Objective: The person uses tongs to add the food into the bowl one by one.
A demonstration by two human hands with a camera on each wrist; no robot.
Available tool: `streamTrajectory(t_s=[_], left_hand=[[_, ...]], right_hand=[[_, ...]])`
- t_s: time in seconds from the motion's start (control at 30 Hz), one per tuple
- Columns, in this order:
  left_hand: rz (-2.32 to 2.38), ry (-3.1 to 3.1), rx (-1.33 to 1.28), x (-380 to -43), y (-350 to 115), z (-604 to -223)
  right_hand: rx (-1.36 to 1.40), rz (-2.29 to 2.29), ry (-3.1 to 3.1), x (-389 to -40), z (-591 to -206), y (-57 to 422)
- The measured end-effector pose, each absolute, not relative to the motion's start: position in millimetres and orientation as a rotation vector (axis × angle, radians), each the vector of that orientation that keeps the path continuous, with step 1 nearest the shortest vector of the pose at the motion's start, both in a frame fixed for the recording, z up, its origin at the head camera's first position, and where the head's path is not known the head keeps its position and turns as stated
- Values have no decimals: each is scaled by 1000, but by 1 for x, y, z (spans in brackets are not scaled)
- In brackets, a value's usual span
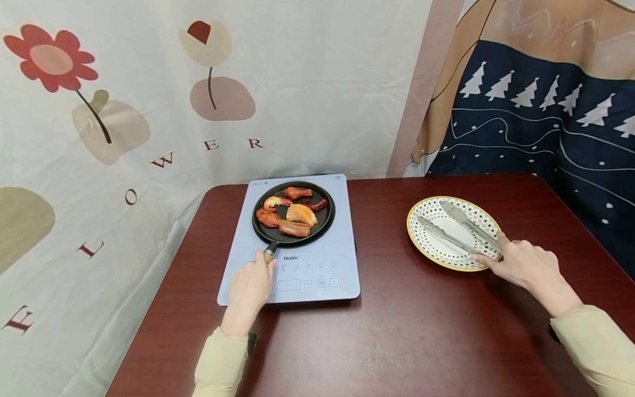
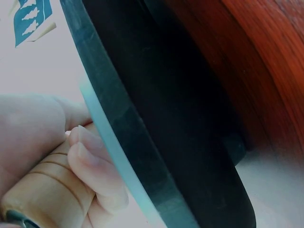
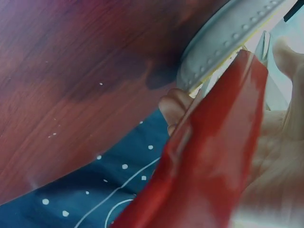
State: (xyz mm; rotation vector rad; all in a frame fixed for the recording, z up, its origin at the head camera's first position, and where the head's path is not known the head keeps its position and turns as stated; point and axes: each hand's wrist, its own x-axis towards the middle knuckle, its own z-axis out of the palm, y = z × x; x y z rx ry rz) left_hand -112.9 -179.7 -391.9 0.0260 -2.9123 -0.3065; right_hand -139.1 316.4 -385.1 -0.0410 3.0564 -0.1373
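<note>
My left hand (image 1: 250,284) grips the wooden handle (image 2: 52,190) of a round black frying pan (image 1: 265,234). The pan sits on a pale induction cooker (image 1: 327,251). In it lie a drumstick (image 1: 298,192), a shrimp (image 1: 275,203), a chicken wing (image 1: 268,217), a sausage (image 1: 295,228), an orange salmon piece (image 1: 301,214) and a dark red piece (image 1: 316,205). At the right, my right hand (image 1: 528,264) holds metal tongs (image 1: 448,237) by the handle end, thumb and fingers on opposite sides. Their spread tips lie over a dotted plate (image 1: 421,247). A red tongs handle (image 3: 213,142) shows in the right wrist view.
Both the cooker and the plate stand on a dark red-brown table (image 1: 397,331), with a stretch of tabletop between them. Behind hangs a white flower-print cloth (image 1: 322,82). A navy cloth with white trees (image 1: 536,127) hangs at the right.
</note>
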Motion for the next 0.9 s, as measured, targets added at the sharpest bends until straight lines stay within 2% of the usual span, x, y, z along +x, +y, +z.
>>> streamTrajectory(t_s=[0.33, 0.9], left_hand=[[-311, -2916, 30, -113, -179, -392], [-306, -2913, 52, -114, -179, -393]], right_hand=[[10, -65, 3215, -132, -372, 310], [-144, -97, 3509, -115, -360, 265]])
